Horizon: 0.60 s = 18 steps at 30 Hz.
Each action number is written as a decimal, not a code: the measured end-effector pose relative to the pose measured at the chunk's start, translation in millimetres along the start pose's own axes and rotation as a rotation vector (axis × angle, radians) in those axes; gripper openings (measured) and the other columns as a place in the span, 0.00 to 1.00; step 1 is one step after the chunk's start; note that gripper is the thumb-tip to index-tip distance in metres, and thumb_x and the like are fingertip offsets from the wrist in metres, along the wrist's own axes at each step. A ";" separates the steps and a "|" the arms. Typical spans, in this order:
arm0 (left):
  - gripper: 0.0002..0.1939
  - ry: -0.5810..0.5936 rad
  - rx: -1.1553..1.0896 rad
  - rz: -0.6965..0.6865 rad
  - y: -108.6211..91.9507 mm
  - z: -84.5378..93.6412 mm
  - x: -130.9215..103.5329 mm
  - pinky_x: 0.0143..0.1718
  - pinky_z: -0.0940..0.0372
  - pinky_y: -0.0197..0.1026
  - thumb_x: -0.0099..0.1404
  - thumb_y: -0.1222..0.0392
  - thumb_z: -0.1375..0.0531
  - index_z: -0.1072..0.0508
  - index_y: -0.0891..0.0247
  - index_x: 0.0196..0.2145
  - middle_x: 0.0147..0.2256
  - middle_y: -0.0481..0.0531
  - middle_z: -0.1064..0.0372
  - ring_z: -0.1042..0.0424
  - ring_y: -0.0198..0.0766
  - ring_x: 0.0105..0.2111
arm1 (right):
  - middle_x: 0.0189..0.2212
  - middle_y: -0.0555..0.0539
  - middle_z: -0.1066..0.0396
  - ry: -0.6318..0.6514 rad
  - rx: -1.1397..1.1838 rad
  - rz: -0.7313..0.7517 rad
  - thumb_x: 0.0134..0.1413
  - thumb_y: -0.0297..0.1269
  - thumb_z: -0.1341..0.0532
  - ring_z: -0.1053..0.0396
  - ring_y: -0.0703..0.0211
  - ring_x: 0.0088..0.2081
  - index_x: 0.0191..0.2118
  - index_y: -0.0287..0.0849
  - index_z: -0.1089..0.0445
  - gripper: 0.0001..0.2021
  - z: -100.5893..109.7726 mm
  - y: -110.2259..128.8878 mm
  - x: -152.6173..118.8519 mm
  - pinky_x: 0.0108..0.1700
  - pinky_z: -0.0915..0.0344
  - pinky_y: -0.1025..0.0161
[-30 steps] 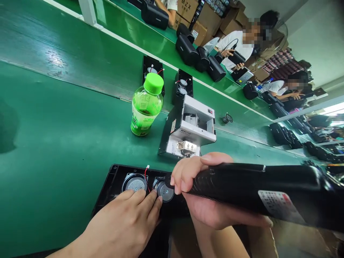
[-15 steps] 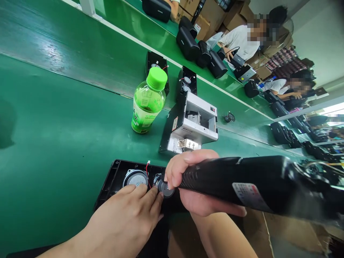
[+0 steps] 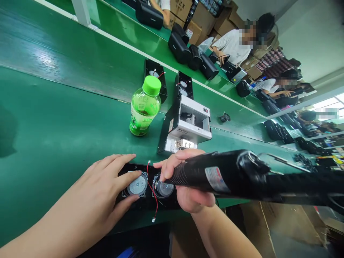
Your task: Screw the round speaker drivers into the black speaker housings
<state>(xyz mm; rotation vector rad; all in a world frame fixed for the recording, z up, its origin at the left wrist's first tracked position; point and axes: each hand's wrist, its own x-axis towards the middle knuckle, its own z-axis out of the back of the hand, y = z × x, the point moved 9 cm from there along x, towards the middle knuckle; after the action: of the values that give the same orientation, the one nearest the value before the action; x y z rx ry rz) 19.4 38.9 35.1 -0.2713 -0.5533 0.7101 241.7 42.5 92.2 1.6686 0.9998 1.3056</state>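
Note:
My right hand [image 3: 185,179] is wrapped round the ribbed grip of a black electric screwdriver [image 3: 193,175] with a white-and-red label. Its body points back towards the right edge, and its tip is hidden behind my fingers. Beneath it lies a black speaker housing [image 3: 137,167] with two round speaker drivers, the left driver [image 3: 137,184] and the right driver [image 3: 164,189]. A red wire [image 3: 153,195] with white plugs runs between them. Spread fingers of my left hand [image 3: 110,182] lie over the housing's left end, with index finger and thumb at the left driver.
Behind the housing stand a grey screw feeder [image 3: 195,122] and a green-capped bottle [image 3: 146,107]. Two more housings, a black housing [image 3: 162,95] and another housing [image 3: 185,80], stand beyond them, with a loose driver [image 3: 225,117] to the right. Across the bench, people handle black speakers [image 3: 178,46].
My left hand has shifted left and spread its fingers, uncovering the left driver and the wire's lower plug. The screwdriver has moved slightly left with my right hand.

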 end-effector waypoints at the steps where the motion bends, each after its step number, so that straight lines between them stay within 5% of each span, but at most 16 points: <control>1: 0.18 0.006 0.010 -0.005 -0.3 -3.2 0.2 0.68 0.19 0.71 0.84 0.53 0.32 0.11 0.50 0.65 0.75 0.63 0.18 0.17 0.66 0.70 | 0.29 0.56 0.17 -0.029 0.003 0.013 0.65 0.84 0.23 0.20 0.55 0.25 0.57 0.53 0.15 0.38 0.7 8.5 0.4 0.39 0.09 0.51; 5: 0.22 0.035 0.035 0.003 1.9 -13.5 4.1 0.66 0.16 0.74 0.76 0.57 0.29 0.11 0.50 0.65 0.74 0.62 0.16 0.15 0.69 0.69 | 0.27 0.57 0.18 -0.197 0.006 0.095 0.72 0.83 0.27 0.24 0.56 0.22 0.60 0.58 0.11 0.34 17.3 67.7 10.7 0.29 0.19 0.57; 9: 0.21 0.044 0.004 0.009 9.0 -18.3 5.8 0.63 0.14 0.71 0.74 0.57 0.29 0.11 0.49 0.63 0.71 0.59 0.15 0.14 0.66 0.66 | 0.23 0.58 0.21 -0.326 -0.152 0.290 0.67 0.78 0.19 0.27 0.55 0.21 0.47 0.57 0.10 0.28 35.7 115.6 34.5 0.28 0.21 0.55; 14: 0.21 0.052 -0.023 0.026 13.9 -21.7 3.4 0.65 0.15 0.68 0.77 0.57 0.31 0.12 0.48 0.65 0.73 0.59 0.17 0.14 0.64 0.67 | 0.21 0.58 0.21 -0.244 -0.191 0.311 0.63 0.86 0.24 0.28 0.55 0.17 0.42 0.53 0.16 0.37 34.3 91.3 63.1 0.21 0.28 0.57; 18: 0.20 0.052 -0.042 0.020 12.9 -18.2 5.3 0.64 0.15 0.67 0.78 0.56 0.30 0.12 0.48 0.64 0.72 0.58 0.16 0.14 0.62 0.67 | 0.21 0.59 0.22 -0.296 -0.197 0.250 0.59 0.91 0.26 0.28 0.56 0.17 0.46 0.53 0.16 0.41 43.2 76.3 69.3 0.21 0.28 0.58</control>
<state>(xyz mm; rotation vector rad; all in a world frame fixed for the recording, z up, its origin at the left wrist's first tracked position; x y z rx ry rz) 26.0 51.0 16.8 -0.3340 -0.5173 0.7089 304.3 71.7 180.2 1.8073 0.4855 1.2220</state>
